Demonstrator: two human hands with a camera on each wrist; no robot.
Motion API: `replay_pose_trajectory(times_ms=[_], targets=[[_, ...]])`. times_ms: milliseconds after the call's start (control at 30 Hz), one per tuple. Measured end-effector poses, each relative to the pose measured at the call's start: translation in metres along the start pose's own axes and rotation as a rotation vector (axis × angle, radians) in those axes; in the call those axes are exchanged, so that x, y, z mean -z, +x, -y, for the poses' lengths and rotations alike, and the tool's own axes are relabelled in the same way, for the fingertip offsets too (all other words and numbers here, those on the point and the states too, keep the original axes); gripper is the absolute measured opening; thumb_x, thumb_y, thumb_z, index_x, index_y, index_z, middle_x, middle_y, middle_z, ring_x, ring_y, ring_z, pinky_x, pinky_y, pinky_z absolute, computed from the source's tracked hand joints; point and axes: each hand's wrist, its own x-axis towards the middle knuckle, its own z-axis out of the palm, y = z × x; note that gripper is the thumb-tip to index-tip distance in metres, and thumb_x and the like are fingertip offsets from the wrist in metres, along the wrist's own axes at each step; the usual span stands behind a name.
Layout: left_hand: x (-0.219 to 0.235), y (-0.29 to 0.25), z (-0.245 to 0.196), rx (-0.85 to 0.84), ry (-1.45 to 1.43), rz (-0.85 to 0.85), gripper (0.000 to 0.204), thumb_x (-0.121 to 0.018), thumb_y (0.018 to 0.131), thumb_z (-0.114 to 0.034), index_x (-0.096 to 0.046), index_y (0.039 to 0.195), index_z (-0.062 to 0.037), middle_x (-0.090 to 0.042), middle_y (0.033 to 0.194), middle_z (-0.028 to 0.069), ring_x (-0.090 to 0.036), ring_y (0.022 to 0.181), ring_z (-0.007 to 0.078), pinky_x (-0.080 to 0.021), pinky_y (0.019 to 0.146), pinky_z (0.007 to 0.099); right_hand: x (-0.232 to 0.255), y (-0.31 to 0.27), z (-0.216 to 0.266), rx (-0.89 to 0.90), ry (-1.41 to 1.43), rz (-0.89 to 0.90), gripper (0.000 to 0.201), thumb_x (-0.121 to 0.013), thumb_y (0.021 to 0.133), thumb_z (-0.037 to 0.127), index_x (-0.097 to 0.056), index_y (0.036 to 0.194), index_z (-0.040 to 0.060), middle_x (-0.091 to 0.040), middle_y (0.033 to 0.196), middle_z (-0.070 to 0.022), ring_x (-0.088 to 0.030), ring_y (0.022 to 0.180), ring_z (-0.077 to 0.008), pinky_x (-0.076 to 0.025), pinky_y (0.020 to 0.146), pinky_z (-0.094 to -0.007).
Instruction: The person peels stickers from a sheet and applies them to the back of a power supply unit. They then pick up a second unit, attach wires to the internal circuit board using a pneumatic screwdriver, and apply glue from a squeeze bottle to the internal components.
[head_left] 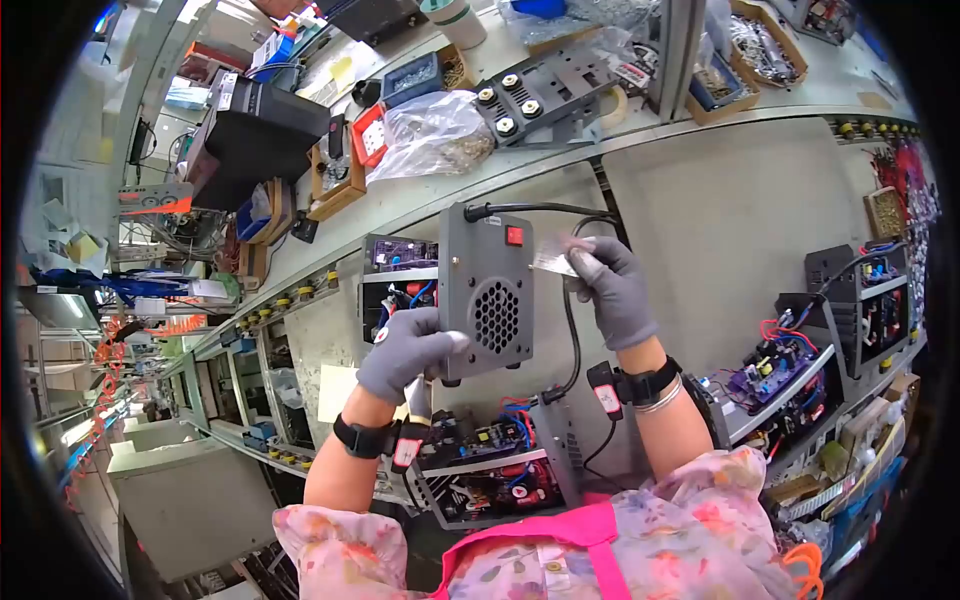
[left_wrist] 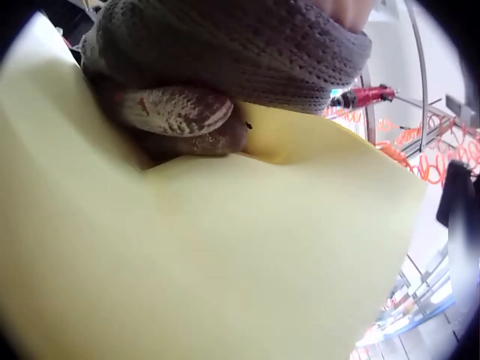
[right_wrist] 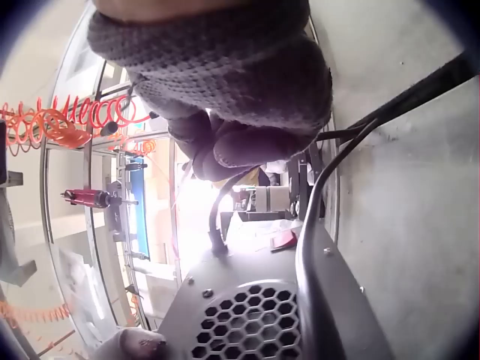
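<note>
My 2 gloved hands hold a grey metal unit (head_left: 486, 290) upright above the bench. My left hand (head_left: 405, 350) curls round its lower left edge. My right hand (head_left: 612, 285) pinches a small clear label (head_left: 553, 262) at its upper right, beside the red switch (head_left: 514, 235).

The housing panel (head_left: 487, 293) stood upright at the centre of the bench (head_left: 720, 215). The left hand (head_left: 405, 352) held its edge at 8 o'clock; the right hand (head_left: 612, 285) pinched a label (head_left: 556, 261) at 3 o'clock. An open chassis (head_left: 480, 475) lay at 6 o'clock, a bag of parts (head_left: 432, 133) at 12 o'clock.
</note>
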Motion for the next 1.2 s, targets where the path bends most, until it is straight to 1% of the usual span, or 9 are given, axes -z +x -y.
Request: replay_pose_trajectory(times_ms=[100, 133, 233, 300, 433, 467, 733, 833, 1200], targets=[[0.0, -0.009, 0.0, 0.025, -0.12, -0.004, 0.029, -0.071, 0.073, -0.02, -0.066, 0.092, 0.0005, -0.062, 0.071, 0.0023, -0.055, 0.054, 0.0063, -0.043, 0.048, 0.0191, -0.033, 0.004, -0.003, -0.052, -0.035, 0.081, 0.014, -0.067, 0.085, 0.012, -0.063, 0.096, 0.0029, -0.063, 0.079, -0.0029, -0.054, 0.059, -0.0061, -0.04, 0.049, -0.0179], [0.005, -0.009, 0.0, 0.058, -0.037, 0.035, 0.028, -0.071, 0.073, -0.019, -0.066, 0.092, 0.0003, -0.062, 0.07, 0.0013, -0.052, 0.052, 0.0057, -0.041, 0.047, 0.019, -0.041, 0.006, -0.01, -0.096, 0.019, 0.109, 0.014, -0.067, 0.085, 0.012, -0.063, 0.096, 0.003, -0.063, 0.078, -0.0028, -0.054, 0.059, -0.0062, -0.04, 0.05, -0.0179], [0.001, -0.009, -0.001, 0.083, -0.095, 0.032, 0.027, -0.071, 0.074, -0.018, -0.066, 0.092, 0.0003, -0.061, 0.069, 0.0005, -0.05, 0.05, 0.0052, -0.038, 0.045, 0.0188, -0.05, 0.014, -0.025, -0.178, 0.161, 0.153, 0.014, -0.067, 0.085, 0.012, -0.063, 0.095, 0.0035, -0.063, 0.078, -0.0023, -0.055, 0.061, -0.0063, -0.041, 0.05, -0.018], [0.002, -0.006, 0.0, 0.089, -0.121, 0.048, 0.028, -0.071, 0.074, -0.016, -0.065, 0.095, 0.0009, -0.063, 0.073, 0.002, -0.055, 0.054, 0.0073, -0.044, 0.049, 0.0196, -0.049, 0.018, -0.03, -0.177, 0.235, 0.151, 0.014, -0.067, 0.085, 0.012, -0.063, 0.096, 0.0038, -0.063, 0.078, -0.002, -0.055, 0.062, -0.0061, -0.041, 0.05, -0.0178], [0.003, -0.004, -0.001, 0.095, -0.124, 0.059, 0.029, -0.07, 0.074, -0.014, -0.064, 0.098, 0.0016, -0.065, 0.079, 0.0043, -0.061, 0.062, 0.0103, -0.05, 0.054, 0.0219, -0.05, 0.025, -0.032, -0.254, 0.12, 0.234, 0.016, -0.067, 0.086, 0.015, -0.062, 0.098, 0.0067, -0.063, 0.081, 0.0001, -0.056, 0.061, -0.0046, -0.042, 0.051, -0.0169], [0.003, -0.003, 0.004, 0.088, -0.129, 0.054, 0.029, -0.07, 0.074, -0.014, -0.065, 0.097, 0.0015, -0.065, 0.079, 0.0043, -0.061, 0.062, 0.0101, -0.049, 0.054, 0.0218, -0.052, 0.024, -0.031, -0.259, 0.154, 0.189, 0.015, -0.067, 0.085, 0.014, -0.063, 0.095, 0.0032, -0.061, 0.074, 0.0006, -0.054, 0.059, -0.0039, -0.04, 0.049, -0.0156], [0.002, -0.004, -0.001, 0.098, -0.113, 0.043, 0.025, -0.07, 0.073, -0.013, -0.065, 0.094, 0.0009, -0.065, 0.076, 0.0042, -0.059, 0.058, 0.0093, -0.048, 0.052, 0.0208, -0.051, 0.03, -0.037, -0.224, 0.014, 0.23, 0.016, -0.066, 0.085, 0.017, -0.064, 0.094, 0.003, -0.061, 0.07, 0.002, -0.052, 0.056, -0.0017, -0.039, 0.049, -0.015], [0.001, -0.003, 0.005, 0.051, -0.158, 0.061, 0.026, -0.071, 0.076, -0.016, -0.066, 0.096, -0.0009, -0.064, 0.072, 0.0006, -0.051, 0.049, 0.0032, -0.037, 0.042, 0.0178, -0.05, 0.031, -0.038, -0.222, 0.002, 0.242, 0.016, -0.066, 0.085, 0.017, -0.064, 0.093, 0.0035, -0.06, 0.069, 0.002, -0.051, 0.056, -0.0017, -0.039, 0.048, -0.0152], [-0.001, -0.004, -0.002, 0.084, -0.123, 0.056, 0.025, -0.07, 0.076, -0.016, -0.065, 0.095, -0.001, -0.064, 0.072, 0.0022, -0.054, 0.051, 0.0049, -0.039, 0.043, 0.0175, -0.048, 0.031, -0.039, -0.24, -0.02, 0.256, 0.015, -0.066, 0.086, 0.017, -0.064, 0.095, 0.0046, -0.062, 0.075, 0.0014, -0.054, 0.061, -0.0026, -0.04, 0.052, -0.0162]])
